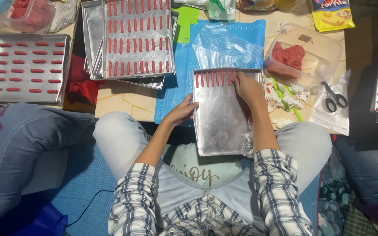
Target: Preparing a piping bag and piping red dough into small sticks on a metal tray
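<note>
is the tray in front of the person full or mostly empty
Mostly empty: the metal tray holds one row of red strips along its far edge; the rest is bare.

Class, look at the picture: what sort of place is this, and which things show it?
Probably a home food-making spot on the floor: metal trays lined with red dough strips, a tub of red dough, and a low table with a blue mat.

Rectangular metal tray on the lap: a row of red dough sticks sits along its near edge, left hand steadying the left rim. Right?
Not quite. In the head view the red dough sticks line the far edge of the rectangular metal tray; the left hand does steady the left rim.
</note>
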